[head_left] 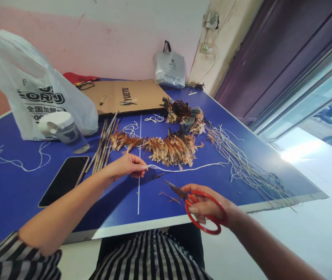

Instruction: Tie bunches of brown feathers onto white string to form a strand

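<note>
My left hand (130, 165) pinches one end of several white strings (183, 170), which trail to the right over the blue table. In my right hand (208, 204) is a pair of scissors (203, 210) with red handles. Its blades point up and left, just below the strings and apart from them, and look closed. Behind the strings lies a row of brown and cream feathers (170, 149), with a darker feather bunch (185, 112) beyond it. A smaller strip of reddish-brown feathers (125, 140) is near my left hand.
A phone (63, 181), thin sticks (103, 144), a lidded plastic cup (66, 132) and a white plastic bag (46, 89) lie to the left. Flat cardboard (142, 91) and a silver bag (170, 68) are at the back. Loose strings (241, 167) spread rightward to the table edge.
</note>
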### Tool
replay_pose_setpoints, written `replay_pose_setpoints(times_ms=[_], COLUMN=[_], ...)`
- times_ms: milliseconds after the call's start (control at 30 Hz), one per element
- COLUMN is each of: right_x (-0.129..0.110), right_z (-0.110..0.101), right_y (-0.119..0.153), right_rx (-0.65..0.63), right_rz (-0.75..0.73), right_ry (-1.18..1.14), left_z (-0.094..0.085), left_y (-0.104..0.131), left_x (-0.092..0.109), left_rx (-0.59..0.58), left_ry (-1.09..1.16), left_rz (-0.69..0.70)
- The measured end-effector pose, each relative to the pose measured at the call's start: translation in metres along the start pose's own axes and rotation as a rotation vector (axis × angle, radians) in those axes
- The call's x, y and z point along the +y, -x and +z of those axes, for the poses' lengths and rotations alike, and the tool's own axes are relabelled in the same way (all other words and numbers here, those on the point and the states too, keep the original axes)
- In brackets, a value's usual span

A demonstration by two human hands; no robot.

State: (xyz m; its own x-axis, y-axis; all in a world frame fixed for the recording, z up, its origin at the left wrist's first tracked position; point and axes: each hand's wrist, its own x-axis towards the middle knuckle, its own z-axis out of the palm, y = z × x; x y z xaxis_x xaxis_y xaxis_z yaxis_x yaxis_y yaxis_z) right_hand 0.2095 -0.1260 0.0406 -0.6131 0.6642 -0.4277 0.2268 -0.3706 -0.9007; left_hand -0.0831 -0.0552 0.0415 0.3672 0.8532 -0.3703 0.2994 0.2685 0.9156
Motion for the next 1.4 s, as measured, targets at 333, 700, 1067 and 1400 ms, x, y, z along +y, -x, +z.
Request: replay_pose_setpoints(times_ms=[333, 700, 1067, 1400], right_x=[0.009, 0.004, 0.001, 0.002], right_z=[0.048, 0.041, 0.035, 0.04], right_y=[-0.02, -0.061, -0.058, -0.059], right_rx=[-0.176, 0.017, 0.103, 0.139], right_rz=[0.008, -0.109, -0.1, -0.108], right_ry=[-0.673, -0.548, -0.245, -0.194], left_z=[0.002, 0.001, -0.003, -0.003], left_y=[0.013, 0.028, 0.027, 0.026], left_x=[0.005, 0.001, -0.014, -0.022], left_rx=[-0.054, -0.064, -0.081, -0.125], left_ry=[0.026, 0.046, 0.083, 0.121], left_rz=[-0.008, -0.032, -0.07, -0.055])
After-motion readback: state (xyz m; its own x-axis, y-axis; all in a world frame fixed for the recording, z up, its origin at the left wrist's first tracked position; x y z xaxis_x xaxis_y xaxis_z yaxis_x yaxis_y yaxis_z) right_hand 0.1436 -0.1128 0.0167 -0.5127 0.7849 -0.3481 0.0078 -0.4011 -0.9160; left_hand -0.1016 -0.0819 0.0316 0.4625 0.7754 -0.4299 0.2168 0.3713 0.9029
